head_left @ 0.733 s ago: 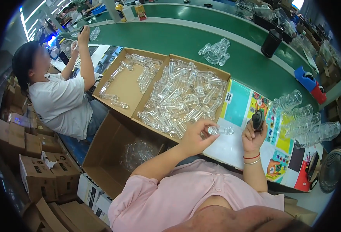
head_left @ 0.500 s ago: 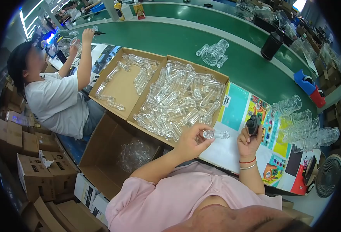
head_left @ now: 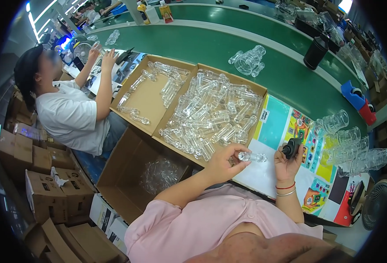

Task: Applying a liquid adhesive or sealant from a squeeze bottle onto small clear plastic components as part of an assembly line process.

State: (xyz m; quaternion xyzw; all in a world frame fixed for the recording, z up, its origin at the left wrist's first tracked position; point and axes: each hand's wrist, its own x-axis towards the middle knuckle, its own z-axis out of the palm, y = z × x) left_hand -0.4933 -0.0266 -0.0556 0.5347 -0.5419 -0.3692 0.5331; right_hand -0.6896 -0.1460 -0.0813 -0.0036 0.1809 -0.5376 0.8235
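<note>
Black tool (head_left: 292, 148) partly hidden in the right hand (head_left: 285, 169) — type undetermined; clear pieces (head_left: 159, 174) in the deep carton (head_left: 120, 175) blurred together — count not possible; brown cartons (head_left: 86, 241), lower left, cut off below

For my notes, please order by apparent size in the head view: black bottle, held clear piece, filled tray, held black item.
1. Filled tray
2. Black bottle
3. Held clear piece, held black item: look alike, unranked

A long green surface (head_left: 180, 41) sweeps across the room before me, a pale rail (head_left: 202, 23) running along it. White strip lights (head_left: 32, 23) glow upper left, and 1 bright patch (head_left: 345, 5), window or lamp I can't tell, shines upper right. Brown cartons (head_left: 48, 195) crowd the left.
</note>
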